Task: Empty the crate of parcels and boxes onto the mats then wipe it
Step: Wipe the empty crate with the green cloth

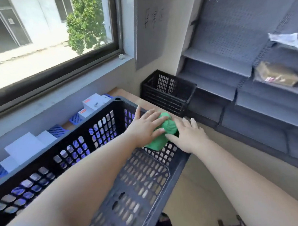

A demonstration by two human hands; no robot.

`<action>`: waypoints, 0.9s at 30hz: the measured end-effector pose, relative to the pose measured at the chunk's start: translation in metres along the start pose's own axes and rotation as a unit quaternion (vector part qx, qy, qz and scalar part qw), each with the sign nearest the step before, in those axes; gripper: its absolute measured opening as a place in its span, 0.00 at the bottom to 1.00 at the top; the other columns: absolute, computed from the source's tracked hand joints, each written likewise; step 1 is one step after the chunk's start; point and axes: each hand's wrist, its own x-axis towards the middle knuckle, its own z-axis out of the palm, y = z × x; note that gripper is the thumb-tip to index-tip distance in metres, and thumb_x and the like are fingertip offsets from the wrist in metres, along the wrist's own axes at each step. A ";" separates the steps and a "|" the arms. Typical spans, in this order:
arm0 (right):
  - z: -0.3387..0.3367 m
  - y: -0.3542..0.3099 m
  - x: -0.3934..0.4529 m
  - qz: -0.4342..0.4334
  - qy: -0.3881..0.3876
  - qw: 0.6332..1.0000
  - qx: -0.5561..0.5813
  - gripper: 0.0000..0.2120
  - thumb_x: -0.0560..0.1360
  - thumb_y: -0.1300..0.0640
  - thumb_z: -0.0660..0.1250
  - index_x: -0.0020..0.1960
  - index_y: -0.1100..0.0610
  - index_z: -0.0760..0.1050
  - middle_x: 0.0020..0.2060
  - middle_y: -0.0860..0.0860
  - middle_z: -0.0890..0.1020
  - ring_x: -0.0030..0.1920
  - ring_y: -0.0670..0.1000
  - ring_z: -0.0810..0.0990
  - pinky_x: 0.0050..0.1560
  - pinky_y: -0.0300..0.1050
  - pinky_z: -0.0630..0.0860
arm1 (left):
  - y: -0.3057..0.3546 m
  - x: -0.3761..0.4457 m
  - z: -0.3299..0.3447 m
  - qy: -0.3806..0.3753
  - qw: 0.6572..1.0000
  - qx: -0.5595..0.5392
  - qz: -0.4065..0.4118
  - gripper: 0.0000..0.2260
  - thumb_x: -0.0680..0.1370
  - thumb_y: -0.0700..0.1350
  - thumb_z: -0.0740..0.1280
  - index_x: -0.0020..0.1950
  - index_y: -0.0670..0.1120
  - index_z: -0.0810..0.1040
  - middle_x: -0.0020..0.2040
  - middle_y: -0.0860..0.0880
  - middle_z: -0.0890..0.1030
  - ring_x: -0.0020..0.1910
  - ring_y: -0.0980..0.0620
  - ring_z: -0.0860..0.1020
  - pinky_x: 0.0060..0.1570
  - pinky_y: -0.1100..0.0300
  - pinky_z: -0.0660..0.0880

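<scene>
Pressing down on a bunched green cloth [161, 131], the left hand [145, 126] lies flat with its fingers straight and spread, palm on top of the fabric. The right hand [189, 135] sits just beside it, fingers straight and slightly apart, its thumb touching the cloth's near edge. That cloth rests at the far right corner of the black crate [86, 141], against the slotted end wall (the crate holds nothing else that shows). Both forearms reach in over the crate's near rim.

Beyond the crate's long left wall, white boxes [24, 147] sit on blue mats [58, 130] along the wooden counter [140, 100] under the window [48, 42]; more white boxes lie farther along, near the crate's far corner. A second, smaller black crate [168, 91] stands past the far end, apart from the first, with a strip of bare counter between them. Grey shelving [249, 78] runs along the right, separated from the crate's right rim by a stretch of open floor.
</scene>
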 end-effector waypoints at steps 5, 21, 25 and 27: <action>0.035 0.011 -0.049 0.089 0.084 0.986 0.110 0.43 0.77 0.31 0.54 0.81 0.52 0.42 0.80 0.53 0.43 0.79 0.59 0.39 0.76 0.60 0.50 | 0.041 0.004 -0.008 -0.003 0.998 -0.008 0.066 0.23 0.84 0.58 0.50 0.79 0.57 0.57 0.77 0.52 0.63 0.79 0.48 0.55 0.75 0.41 0.37; 0.067 0.058 -0.090 0.042 0.228 0.820 0.523 0.21 0.83 0.46 0.53 0.72 0.50 0.70 0.73 0.44 0.67 0.77 0.47 0.59 0.78 0.47 0.52 | 0.092 -0.005 0.001 0.060 0.949 -0.110 0.289 0.17 0.83 0.46 0.63 0.71 0.54 0.74 0.73 0.54 0.72 0.74 0.49 0.68 0.74 0.40 0.41; 0.063 0.065 -0.089 0.065 0.251 0.818 0.513 0.15 0.82 0.62 0.60 0.65 0.50 0.76 0.71 0.51 0.71 0.75 0.51 0.63 0.77 0.49 0.56 | 0.088 -0.021 0.001 0.142 0.927 -0.107 0.331 0.14 0.78 0.39 0.66 0.62 0.52 0.81 0.67 0.53 0.79 0.68 0.45 0.75 0.72 0.34 0.54; 0.058 0.067 -0.095 0.066 0.252 0.807 0.530 0.15 0.80 0.64 0.62 0.62 0.50 0.76 0.65 0.50 0.76 0.68 0.48 0.71 0.71 0.41 0.65 | 0.085 -0.032 -0.002 0.156 0.921 -0.092 0.346 0.15 0.79 0.40 0.60 0.60 0.51 0.81 0.66 0.54 0.79 0.68 0.46 0.75 0.72 0.33 0.57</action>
